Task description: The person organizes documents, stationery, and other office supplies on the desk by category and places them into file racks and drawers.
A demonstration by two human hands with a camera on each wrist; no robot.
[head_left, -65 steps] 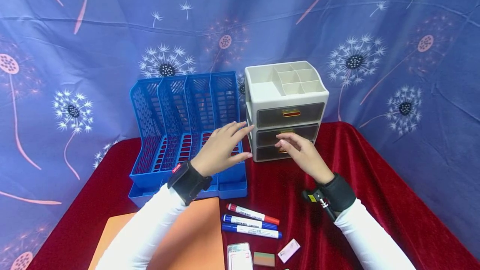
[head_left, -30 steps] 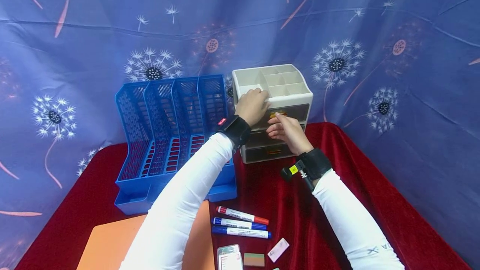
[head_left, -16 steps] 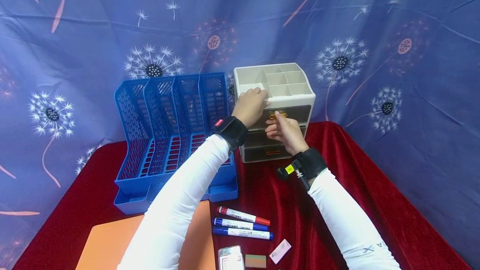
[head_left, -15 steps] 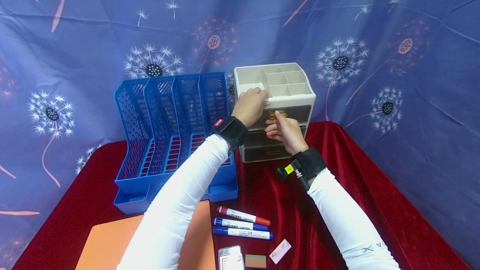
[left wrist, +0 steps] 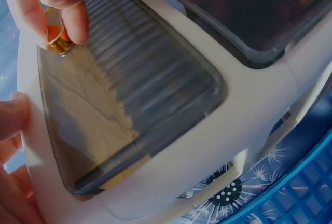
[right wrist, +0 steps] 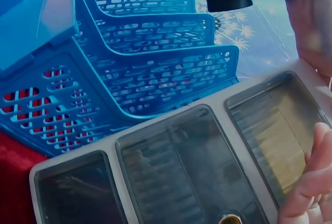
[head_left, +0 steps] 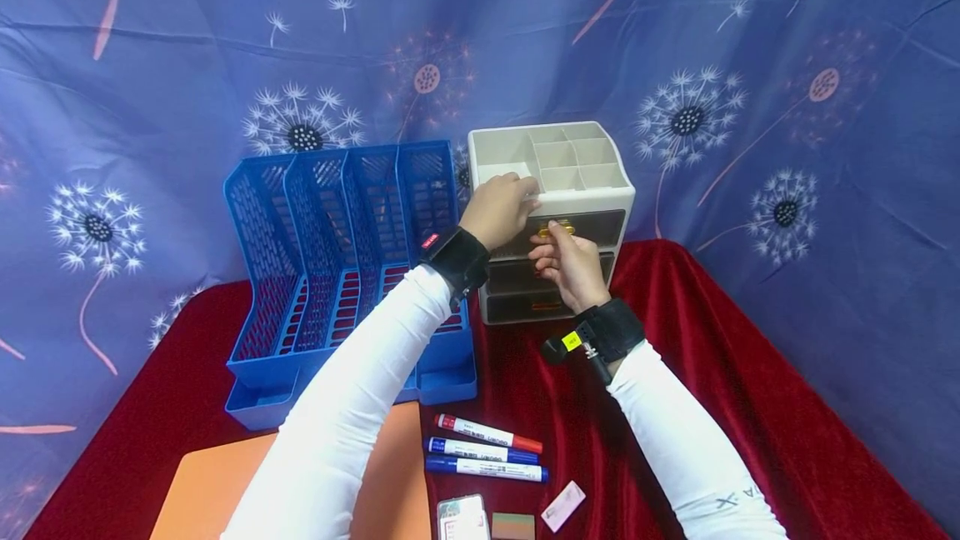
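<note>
A white desktop drawer organizer [head_left: 592, 200] with smoky drawer fronts stands on the red cloth. My left hand [head_left: 495, 211] holds its top front edge, with the fingers curled over the rim of the open tray. At the top drawer [head_left: 602, 227], my right hand [head_left: 576, 269] pinches the gold handle [left wrist: 58, 40] between thumb and fingers. That drawer front looks flush with the frame in the left wrist view. The right wrist view shows the middle drawer [right wrist: 181, 167] beside it, with its own handle [right wrist: 230, 219].
A blue file rack [head_left: 300, 365] stands left of the organizer. Nearer lie an orange folder [head_left: 390, 473], several markers including a red one [head_left: 487, 432], a clear card case [head_left: 461, 515], sticky notes [head_left: 513, 526] and an eraser-like pale block [head_left: 562, 507]. A patterned curtain [head_left: 525, 23] hangs behind.
Both hands were apart in front of the organizer. My left hand has moved onto its top edge and my right onto the top drawer's handle. Over the last half second they barely move.
</note>
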